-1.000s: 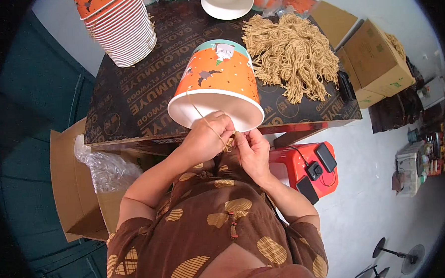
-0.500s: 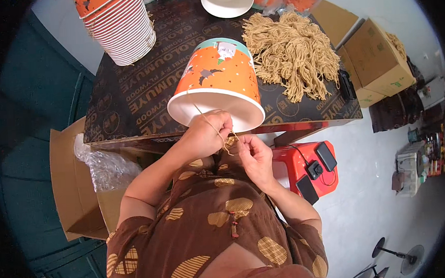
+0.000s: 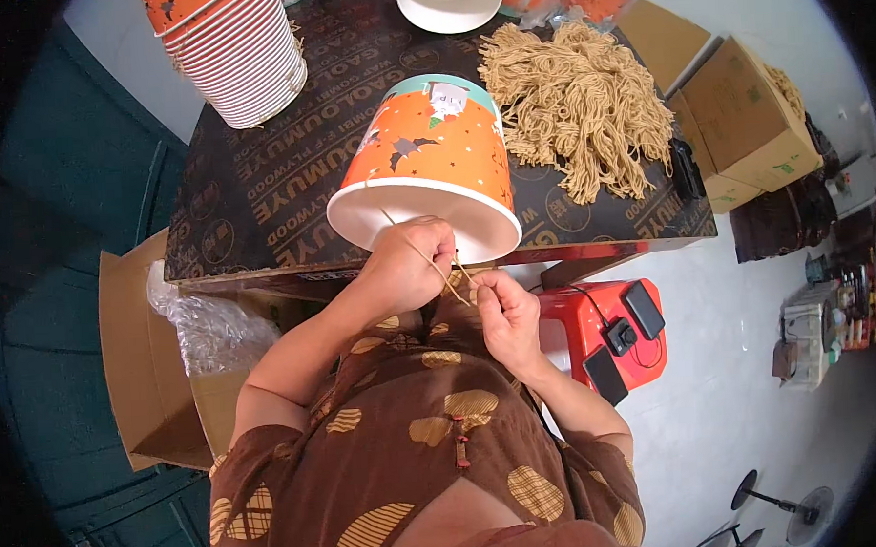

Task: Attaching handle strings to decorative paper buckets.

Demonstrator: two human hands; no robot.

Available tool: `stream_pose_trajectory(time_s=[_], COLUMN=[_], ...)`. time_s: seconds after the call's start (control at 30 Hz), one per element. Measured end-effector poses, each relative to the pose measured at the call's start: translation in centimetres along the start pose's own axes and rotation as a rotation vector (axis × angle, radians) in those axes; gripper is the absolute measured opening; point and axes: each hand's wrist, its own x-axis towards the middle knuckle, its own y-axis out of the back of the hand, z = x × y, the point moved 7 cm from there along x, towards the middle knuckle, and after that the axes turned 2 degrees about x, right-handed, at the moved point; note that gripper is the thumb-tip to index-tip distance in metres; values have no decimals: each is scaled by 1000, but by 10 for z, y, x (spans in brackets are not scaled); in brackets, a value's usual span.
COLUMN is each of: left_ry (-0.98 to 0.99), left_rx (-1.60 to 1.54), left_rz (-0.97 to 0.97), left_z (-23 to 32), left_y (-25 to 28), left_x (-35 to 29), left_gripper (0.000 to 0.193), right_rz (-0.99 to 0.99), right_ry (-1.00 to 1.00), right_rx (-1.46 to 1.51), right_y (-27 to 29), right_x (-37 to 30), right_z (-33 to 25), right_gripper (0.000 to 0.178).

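Observation:
An orange paper bucket with bats and a teal band lies tilted at the table's near edge, its white mouth facing me. Tan cord runs out from its rim, over my left hand. The fingers of that hand are closed on the cord just in front of the mouth, knuckles against the opening. To its right, my right hand pinches the cord between thumb and fingertips. A short stretch of cord shows between the two hands; the left fingertips are partly hidden.
A pile of tan cords lies right of the bucket on the dark printed table. Stacked paper buckets stand at the far left, a white bowl-shaped container at the back. A red stool holds small devices; cardboard boxes flank the table.
My right hand has shifted slightly right and down, away from the left, and the cord between them shows longer. The bucket's mouth has tipped slightly toward me.

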Motion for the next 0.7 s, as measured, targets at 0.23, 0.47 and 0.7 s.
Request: stream_pose_trajectory(time_s=[0.23, 0.47, 0.7], left_ry=[31, 25, 43], left_rx=[45, 42, 77], left_rz=[46, 75, 14], left_z=[0, 2, -3], left_y=[1, 1, 0], left_x=[0, 2, 2], left_gripper=[5, 5, 3], right_rz=[-83, -121, -94], right_ry=[122, 214, 262], right_rx=[-58, -109, -243], right_y=[-2, -3, 4], right_x=[3, 6, 2], right_z=[-8, -16, -30], right_gripper=[9, 9, 17])
